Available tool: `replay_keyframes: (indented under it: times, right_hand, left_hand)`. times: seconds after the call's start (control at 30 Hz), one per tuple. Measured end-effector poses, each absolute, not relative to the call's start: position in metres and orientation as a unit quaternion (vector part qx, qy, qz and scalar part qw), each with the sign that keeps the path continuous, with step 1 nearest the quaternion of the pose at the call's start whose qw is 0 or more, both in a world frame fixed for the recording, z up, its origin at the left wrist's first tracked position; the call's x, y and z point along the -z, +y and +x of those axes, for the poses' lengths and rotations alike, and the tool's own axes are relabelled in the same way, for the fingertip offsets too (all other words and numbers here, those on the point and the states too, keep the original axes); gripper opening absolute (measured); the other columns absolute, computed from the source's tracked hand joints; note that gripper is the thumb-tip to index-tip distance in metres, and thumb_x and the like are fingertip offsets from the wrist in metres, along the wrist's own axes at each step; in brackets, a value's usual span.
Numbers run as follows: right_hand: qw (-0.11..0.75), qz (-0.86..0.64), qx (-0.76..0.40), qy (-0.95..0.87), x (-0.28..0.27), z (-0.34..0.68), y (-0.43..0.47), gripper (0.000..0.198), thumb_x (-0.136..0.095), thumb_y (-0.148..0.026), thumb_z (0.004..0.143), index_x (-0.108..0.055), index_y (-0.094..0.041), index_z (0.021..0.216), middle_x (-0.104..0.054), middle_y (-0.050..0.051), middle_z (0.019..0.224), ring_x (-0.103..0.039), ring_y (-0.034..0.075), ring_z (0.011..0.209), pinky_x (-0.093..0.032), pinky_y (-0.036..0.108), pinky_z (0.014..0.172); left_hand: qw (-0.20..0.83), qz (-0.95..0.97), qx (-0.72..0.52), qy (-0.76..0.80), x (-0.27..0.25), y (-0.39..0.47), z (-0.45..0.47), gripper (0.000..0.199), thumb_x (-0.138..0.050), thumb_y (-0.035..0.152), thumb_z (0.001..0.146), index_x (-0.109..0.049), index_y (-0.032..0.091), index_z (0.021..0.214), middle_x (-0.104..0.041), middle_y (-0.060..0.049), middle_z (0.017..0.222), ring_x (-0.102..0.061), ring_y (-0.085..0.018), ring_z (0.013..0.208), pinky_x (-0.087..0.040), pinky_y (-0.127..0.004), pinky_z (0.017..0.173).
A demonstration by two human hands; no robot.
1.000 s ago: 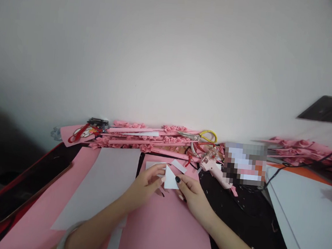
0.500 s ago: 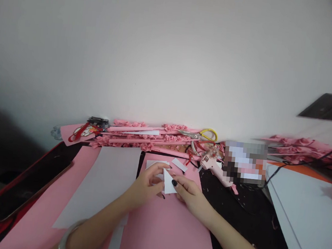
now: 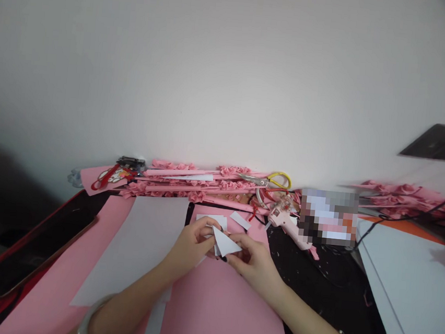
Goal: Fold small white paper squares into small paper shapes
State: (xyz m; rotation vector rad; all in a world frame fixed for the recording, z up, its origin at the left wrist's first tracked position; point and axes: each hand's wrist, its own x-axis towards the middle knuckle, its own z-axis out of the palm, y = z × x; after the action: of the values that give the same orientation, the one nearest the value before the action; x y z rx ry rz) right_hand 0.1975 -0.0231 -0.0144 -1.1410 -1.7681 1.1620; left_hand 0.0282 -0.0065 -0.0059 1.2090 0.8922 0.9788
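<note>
So the wall [image 3: 215,82] closes off the whole far side, no room back there. The black table [image 3: 331,298] has a fair bit of bare top to the right of the work. The pink sheet [image 3: 228,309] lies flat under the hands, its near half open between the forearms, right edge running along bare black. The white sheet [image 3: 139,248] to its left is flat too, looks unfolded to me. Pink roses [image 3: 196,197] crowd the wall side and look finished.

The left hand [image 3: 189,245] has thumb and fingers pinched on the triangle [image 3: 227,244]; the right hand [image 3: 255,257] grips its other end, though some fingertips are hidden. Glue gun [image 3: 289,228] sits off to the right, scissors [image 3: 262,181] up by the wall, neither in use.

The triangle itself is up between both hands, over the sheet: partly folded, I'd say, with a loose flap underneath. The strip [image 3: 240,220] just beyond lies flat, untouched.
</note>
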Motion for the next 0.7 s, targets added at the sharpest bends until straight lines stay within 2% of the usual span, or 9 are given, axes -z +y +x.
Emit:
replay_keyframes:
  times: [0.1, 0.2, 0.3, 0.47, 0.57, 0.7]
  right_hand:
    - [0.353, -0.451, -0.43, -0.698, 0.0107, 0.2002, -0.0242, 0.018, -0.047, -0.024, 0.084, -0.058, -0.017, 0.095, -0.057, -0.002, 0.064, -0.046, 0.009, 0.048, -0.036, 0.019, 0.046]
    - [0.364, -0.462, -0.413, -0.696, 0.0078, 0.2021, -0.0247, 0.028, -0.037, -0.031, 0.089, -0.057, -0.016, 0.076, -0.049, -0.003, 0.051, -0.043, 0.009, 0.044, -0.033, 0.019, 0.045]
    - [0.361, -0.473, -0.413, -0.69, 0.0088, 0.2022, -0.0244, 0.035, -0.037, -0.034, 0.09, -0.053, -0.017, 0.063, -0.048, -0.003, 0.05, -0.042, 0.009, 0.044, -0.032, 0.019, 0.044]
    - [0.365, -0.458, -0.48, -0.653, 0.0132, 0.1995, -0.0231, 0.031, -0.036, -0.036, 0.09, -0.053, -0.016, 0.073, -0.054, -0.002, 0.054, -0.042, 0.009, 0.04, -0.032, 0.019, 0.041]
    - [0.378, -0.431, -0.529, -0.626, 0.0136, 0.1984, -0.0223, 0.025, -0.038, -0.039, 0.088, -0.047, -0.018, 0.079, -0.056, -0.003, 0.056, -0.041, 0.008, 0.037, -0.032, 0.019, 0.038]
    - [0.371, -0.424, -0.535, -0.629, 0.0125, 0.1994, -0.0217, 0.026, -0.039, -0.039, 0.088, -0.047, -0.018, 0.076, -0.053, -0.004, 0.053, -0.042, 0.008, 0.037, -0.033, 0.019, 0.039]
  left_hand:
    - [0.614, 0.532, -0.433, 0.391, 0.0064, -0.0064, 0.0275, 0.011, -0.056, 0.022, 0.076, -0.049, 0.019, 0.084, -0.063, 0.001, 0.07, -0.06, -0.012, 0.057, -0.051, -0.027, 0.057]
    - [0.595, 0.546, -0.433, 0.4, 0.0077, -0.0065, 0.0268, 0.012, -0.056, 0.025, 0.077, -0.05, 0.018, 0.085, -0.063, 0.001, 0.069, -0.06, -0.013, 0.06, -0.05, -0.026, 0.057]
    - [0.578, 0.56, -0.43, 0.409, 0.0079, -0.0067, 0.0262, 0.016, -0.056, 0.026, 0.077, -0.052, 0.018, 0.09, -0.065, 0.0, 0.07, -0.059, -0.013, 0.06, -0.048, -0.024, 0.057]
    - [0.592, 0.559, -0.415, 0.406, 0.0028, -0.0066, 0.0263, 0.034, -0.057, 0.026, 0.077, -0.051, 0.019, 0.109, -0.067, -0.004, 0.086, -0.062, -0.015, 0.072, -0.048, -0.027, 0.066]
    - [0.635, 0.571, -0.381, 0.353, -0.0006, -0.0074, 0.027, 0.026, -0.054, 0.025, 0.079, -0.059, 0.017, 0.103, -0.067, -0.005, 0.09, -0.063, -0.017, 0.077, -0.049, -0.03, 0.072]
    - [0.653, 0.578, -0.348, 0.343, -0.0009, -0.0087, 0.0268, 0.022, -0.049, 0.026, 0.082, -0.065, 0.016, 0.092, -0.069, -0.005, 0.08, -0.064, -0.017, 0.071, -0.051, -0.032, 0.071]
